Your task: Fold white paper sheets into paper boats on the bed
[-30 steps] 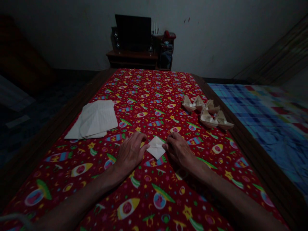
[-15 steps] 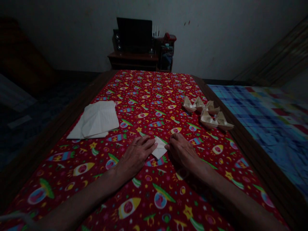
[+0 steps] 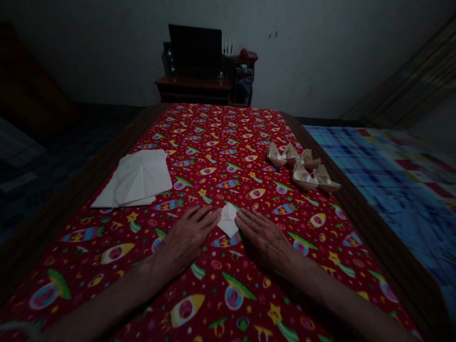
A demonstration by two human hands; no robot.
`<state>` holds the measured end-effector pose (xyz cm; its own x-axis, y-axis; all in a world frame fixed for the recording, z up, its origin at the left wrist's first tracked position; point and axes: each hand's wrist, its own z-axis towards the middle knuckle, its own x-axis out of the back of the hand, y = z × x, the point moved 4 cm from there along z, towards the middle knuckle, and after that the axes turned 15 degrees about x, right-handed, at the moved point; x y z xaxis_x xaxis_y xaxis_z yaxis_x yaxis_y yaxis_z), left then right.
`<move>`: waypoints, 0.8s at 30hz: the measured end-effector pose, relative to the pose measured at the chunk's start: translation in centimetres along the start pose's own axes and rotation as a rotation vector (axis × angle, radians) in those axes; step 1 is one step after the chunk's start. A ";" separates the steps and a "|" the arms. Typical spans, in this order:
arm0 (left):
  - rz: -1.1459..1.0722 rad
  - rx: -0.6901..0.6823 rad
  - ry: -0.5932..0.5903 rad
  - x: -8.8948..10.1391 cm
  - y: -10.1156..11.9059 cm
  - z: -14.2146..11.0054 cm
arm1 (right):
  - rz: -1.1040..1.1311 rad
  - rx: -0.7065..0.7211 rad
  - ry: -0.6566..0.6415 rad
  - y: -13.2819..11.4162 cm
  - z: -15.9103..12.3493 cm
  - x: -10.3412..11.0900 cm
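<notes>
A small folded piece of white paper (image 3: pixel 228 222) lies flat on the red patterned cloth (image 3: pixel 213 289), one corner pointing toward me. My left hand (image 3: pixel 190 232) rests at its left side, fingers stretched out and their tips on the paper's edge. From the right, my right hand (image 3: pixel 265 237) lies palm down with straight fingers, its fingertips over the right corner. Both hands are open and flat, pressing on the paper rather than gripping it. The fingertips hide the paper's two side corners.
To the left lies a stack of paper sheets (image 3: pixel 142 178). Several folded paper boats (image 3: pixel 306 175) stand joined or close together at the right. The table's dark wooden edge (image 3: pixel 377 237) borders the cloth. A black monitor (image 3: pixel 195 50) is on a desk at the back.
My left fingers came in over the paper's left side, then drew slightly back to its edge. My right hand went from curled fingers to stretched, flat ones on the right corner.
</notes>
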<state>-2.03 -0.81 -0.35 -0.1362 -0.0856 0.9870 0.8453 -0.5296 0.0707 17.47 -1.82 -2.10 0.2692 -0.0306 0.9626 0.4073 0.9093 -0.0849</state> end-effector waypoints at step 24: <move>-0.315 0.434 0.019 -0.4 -1.4 3.6 | -0.163 -0.137 0.139 0.6 4.0 1.6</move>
<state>-1.30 3.04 -0.33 -0.4237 0.0035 0.9058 0.8973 -0.1350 0.4203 14.66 0.31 0.42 0.3035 -0.2375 0.9228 0.5672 0.8232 0.0253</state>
